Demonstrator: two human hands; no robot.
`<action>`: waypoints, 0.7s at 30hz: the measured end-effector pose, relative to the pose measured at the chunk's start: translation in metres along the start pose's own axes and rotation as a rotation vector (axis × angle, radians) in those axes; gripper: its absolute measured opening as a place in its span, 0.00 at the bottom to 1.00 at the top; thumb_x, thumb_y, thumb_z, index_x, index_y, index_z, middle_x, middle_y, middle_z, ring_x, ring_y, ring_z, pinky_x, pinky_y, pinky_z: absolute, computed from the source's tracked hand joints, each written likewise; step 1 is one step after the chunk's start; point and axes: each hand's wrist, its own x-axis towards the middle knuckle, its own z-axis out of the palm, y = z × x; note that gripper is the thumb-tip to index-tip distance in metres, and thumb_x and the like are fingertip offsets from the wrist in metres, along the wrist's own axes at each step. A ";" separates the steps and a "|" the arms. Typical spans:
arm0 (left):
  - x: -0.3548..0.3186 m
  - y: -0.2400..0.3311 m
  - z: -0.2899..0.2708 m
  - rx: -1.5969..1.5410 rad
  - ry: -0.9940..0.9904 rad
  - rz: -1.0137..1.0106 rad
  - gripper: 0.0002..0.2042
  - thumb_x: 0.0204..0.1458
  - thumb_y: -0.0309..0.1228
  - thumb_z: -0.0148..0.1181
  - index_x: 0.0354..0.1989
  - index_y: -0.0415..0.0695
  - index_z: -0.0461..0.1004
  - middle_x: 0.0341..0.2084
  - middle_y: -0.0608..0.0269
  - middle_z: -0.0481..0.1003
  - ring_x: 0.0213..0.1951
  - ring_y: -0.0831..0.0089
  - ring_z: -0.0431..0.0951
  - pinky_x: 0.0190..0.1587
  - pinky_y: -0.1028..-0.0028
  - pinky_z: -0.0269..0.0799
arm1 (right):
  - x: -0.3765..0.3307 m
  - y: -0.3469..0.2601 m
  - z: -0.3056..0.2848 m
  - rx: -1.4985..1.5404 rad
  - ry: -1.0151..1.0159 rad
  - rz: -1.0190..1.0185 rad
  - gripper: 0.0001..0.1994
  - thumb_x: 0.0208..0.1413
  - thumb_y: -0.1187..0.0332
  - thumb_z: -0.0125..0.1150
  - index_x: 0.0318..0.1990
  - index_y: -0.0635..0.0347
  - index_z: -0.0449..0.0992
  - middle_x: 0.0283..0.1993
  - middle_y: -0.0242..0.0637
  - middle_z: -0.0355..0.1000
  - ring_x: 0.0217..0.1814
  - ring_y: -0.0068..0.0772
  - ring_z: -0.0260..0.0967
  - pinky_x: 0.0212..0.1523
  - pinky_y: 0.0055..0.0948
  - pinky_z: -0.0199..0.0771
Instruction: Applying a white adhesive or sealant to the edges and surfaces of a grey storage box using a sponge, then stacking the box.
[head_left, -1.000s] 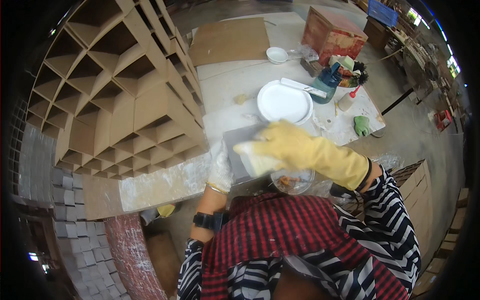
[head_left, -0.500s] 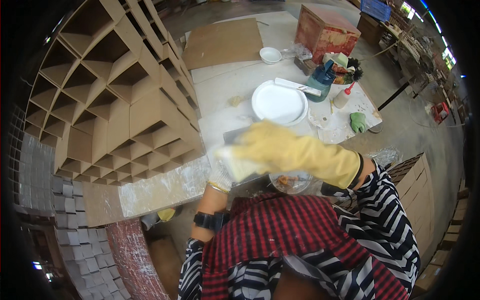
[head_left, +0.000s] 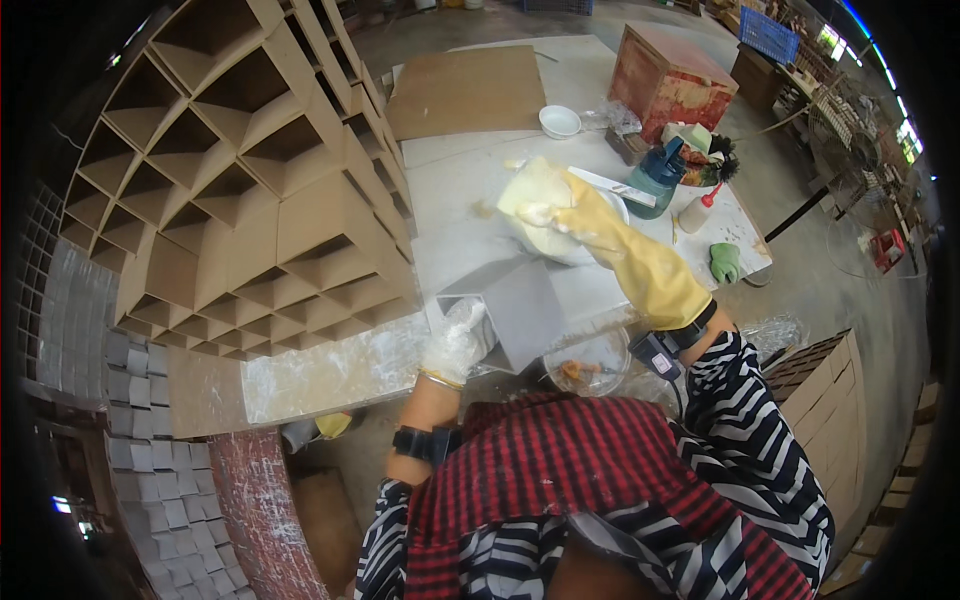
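Note:
My left hand [head_left: 462, 338], in a white glove, reaches into the open side of a grey box [head_left: 528, 308] and grips it over the near edge of the table; its fingertips are partly hidden. A yellow rubber glove covers my right hand [head_left: 575, 215], which is closed around a pale yellow sponge [head_left: 532, 198]. The sponge is raised above the white round dish [head_left: 624, 208], which the sponge and glove mostly cover. A white flat strip [head_left: 598, 182] lies across the dish's far rim.
Stacked brown cardboard boxes [head_left: 310, 220] with open fronts rise at the left. Farther back are a brown board [head_left: 468, 88], a small white bowl [head_left: 560, 122] and a red box [head_left: 672, 82]. A teal jug [head_left: 655, 178], a red-tipped bottle [head_left: 694, 212] and a green cloth [head_left: 725, 262] stand right.
My right hand has moved with the sponge away from my left hand, up and to the right over the dish. The grey box now shows plainly at my left hand.

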 end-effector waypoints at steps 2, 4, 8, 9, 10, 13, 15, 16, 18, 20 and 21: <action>-0.004 0.002 0.004 0.078 0.048 0.027 0.20 0.58 0.32 0.51 0.57 0.38 0.62 0.51 0.55 0.70 0.53 0.63 0.71 0.55 0.58 0.70 | 0.001 0.004 0.005 0.085 -0.114 0.022 0.31 0.48 0.69 0.66 0.61 0.61 0.64 0.48 0.34 0.71 0.46 0.22 0.69 0.46 0.22 0.70; -0.001 0.003 0.005 -0.043 -0.019 -0.014 0.18 0.57 0.31 0.51 0.55 0.39 0.64 0.50 0.55 0.71 0.53 0.61 0.72 0.54 0.58 0.70 | -0.004 -0.002 0.009 0.102 -0.097 0.058 0.31 0.49 0.68 0.67 0.62 0.60 0.64 0.49 0.33 0.71 0.47 0.22 0.69 0.47 0.22 0.70; 0.014 -0.006 -0.012 -0.156 -0.088 -0.006 0.17 0.57 0.30 0.51 0.54 0.39 0.66 0.49 0.54 0.72 0.53 0.59 0.72 0.54 0.58 0.70 | -0.007 -0.013 0.017 0.079 -0.125 0.189 0.31 0.50 0.66 0.67 0.62 0.60 0.64 0.51 0.33 0.70 0.49 0.22 0.68 0.49 0.22 0.69; 0.014 -0.002 -0.007 -0.230 -0.075 -0.006 0.17 0.56 0.30 0.51 0.54 0.39 0.67 0.48 0.53 0.72 0.53 0.58 0.72 0.54 0.57 0.70 | -0.008 -0.007 0.016 0.080 -0.122 0.195 0.31 0.50 0.66 0.67 0.62 0.60 0.64 0.51 0.33 0.70 0.49 0.22 0.68 0.49 0.22 0.69; 0.015 0.003 0.003 -0.300 -0.069 -0.009 0.17 0.56 0.30 0.52 0.54 0.38 0.67 0.48 0.52 0.73 0.52 0.57 0.72 0.55 0.57 0.70 | -0.007 -0.002 0.012 0.106 -0.151 0.181 0.31 0.50 0.65 0.68 0.62 0.60 0.64 0.51 0.33 0.71 0.48 0.22 0.68 0.49 0.22 0.69; 0.008 0.008 0.013 -0.462 -0.020 -0.103 0.18 0.56 0.30 0.51 0.54 0.36 0.67 0.48 0.50 0.73 0.49 0.56 0.74 0.54 0.57 0.71 | -0.013 -0.008 0.003 0.181 -0.246 0.207 0.32 0.49 0.65 0.69 0.61 0.61 0.64 0.50 0.33 0.71 0.48 0.22 0.68 0.49 0.22 0.68; 0.012 0.007 0.010 -0.409 0.047 -0.049 0.18 0.57 0.31 0.50 0.53 0.36 0.67 0.48 0.50 0.73 0.49 0.56 0.74 0.53 0.58 0.71 | -0.016 -0.008 0.009 0.232 -0.329 0.244 0.32 0.48 0.64 0.70 0.61 0.61 0.64 0.50 0.33 0.71 0.49 0.23 0.68 0.50 0.22 0.68; 0.015 0.003 0.008 -0.357 0.109 -0.015 0.18 0.57 0.33 0.50 0.53 0.35 0.67 0.48 0.49 0.73 0.48 0.56 0.74 0.53 0.58 0.71 | -0.025 -0.005 0.014 0.092 -0.265 0.272 0.32 0.48 0.64 0.70 0.61 0.61 0.65 0.50 0.33 0.71 0.50 0.23 0.68 0.51 0.23 0.68; 0.014 -0.003 -0.024 -0.301 0.036 -0.038 0.18 0.58 0.34 0.49 0.53 0.35 0.67 0.47 0.49 0.73 0.48 0.56 0.74 0.52 0.59 0.72 | -0.032 -0.011 0.031 -0.117 -0.275 0.351 0.31 0.49 0.61 0.66 0.60 0.62 0.65 0.49 0.35 0.71 0.51 0.24 0.67 0.52 0.23 0.66; 0.015 -0.005 -0.030 -0.225 -0.074 -0.090 0.18 0.59 0.35 0.49 0.53 0.36 0.67 0.47 0.48 0.73 0.48 0.56 0.74 0.52 0.59 0.72 | -0.039 -0.015 0.027 -0.036 -0.272 0.336 0.31 0.48 0.62 0.66 0.60 0.62 0.65 0.49 0.35 0.71 0.51 0.25 0.67 0.52 0.24 0.66; 0.015 -0.008 -0.033 -0.289 -0.025 -0.153 0.18 0.59 0.35 0.49 0.53 0.36 0.67 0.47 0.49 0.73 0.48 0.57 0.74 0.51 0.60 0.73 | -0.042 -0.015 0.025 0.050 -0.271 0.324 0.31 0.48 0.64 0.67 0.60 0.62 0.64 0.49 0.36 0.71 0.51 0.25 0.67 0.52 0.24 0.66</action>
